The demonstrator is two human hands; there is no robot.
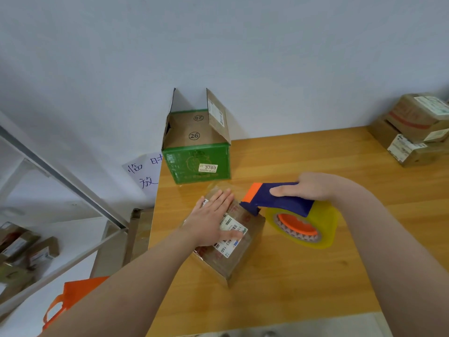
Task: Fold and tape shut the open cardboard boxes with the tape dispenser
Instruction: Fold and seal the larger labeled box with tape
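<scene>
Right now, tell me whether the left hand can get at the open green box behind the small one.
Probably yes. The left hand lies flat on the small box, and the green box stands open just beyond it with nothing between. It would have to leave the small box first.

A head-worn camera looked forward and down onto the wooden table (315, 276), close above the left hand (213, 215) and right hand (313, 188). Its wide lens caught the wall (243, 45) behind and shelving (60, 177) at left.
</scene>
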